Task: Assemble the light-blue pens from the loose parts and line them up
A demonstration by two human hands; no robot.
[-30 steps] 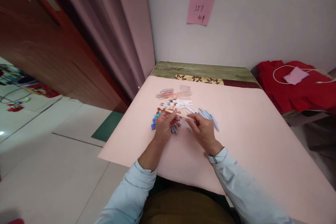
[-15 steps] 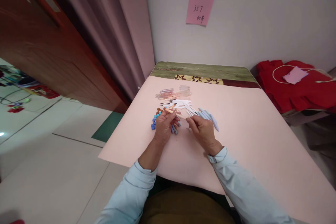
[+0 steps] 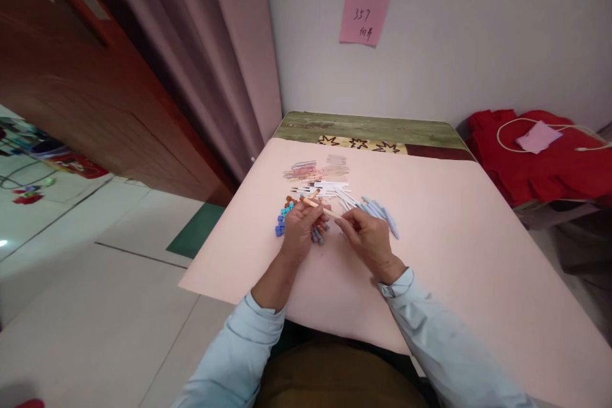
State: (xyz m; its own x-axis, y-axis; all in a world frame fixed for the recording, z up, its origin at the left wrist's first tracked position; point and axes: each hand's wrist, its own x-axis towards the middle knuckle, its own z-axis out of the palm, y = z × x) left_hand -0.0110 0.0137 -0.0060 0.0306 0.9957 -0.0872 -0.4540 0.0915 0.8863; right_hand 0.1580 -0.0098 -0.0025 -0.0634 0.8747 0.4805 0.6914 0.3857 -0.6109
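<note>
A slim peach-coloured pen (image 3: 312, 203) slants between my two hands above the paper-covered table. My left hand (image 3: 298, 233) is closed around its middle, thumb on top. At the pen's near right end, the thumb and fingers of my right hand (image 3: 369, 237) pinch it. Just left of my left hand lie small blue and brown caps (image 3: 280, 229). Beneath its fingers are more short coloured pieces, partly hidden. Several light blue pen barrels (image 3: 382, 211) lie beyond my right hand. White sticks with dark tips (image 3: 327, 189) lie past both hands.
Farther back are clear and pinkish thin pieces (image 3: 306, 171) in a loose pile. Pale paper (image 3: 459, 255) covers the table up to a green wood-patterned strip (image 3: 373, 123) by the wall. A red cloth (image 3: 488, 134) with a white cable lies at right; a brown door (image 3: 119, 108) stands at left.
My right hand has shifted slightly left along the pen, closer to my left hand. The piles on the table look the same.
</note>
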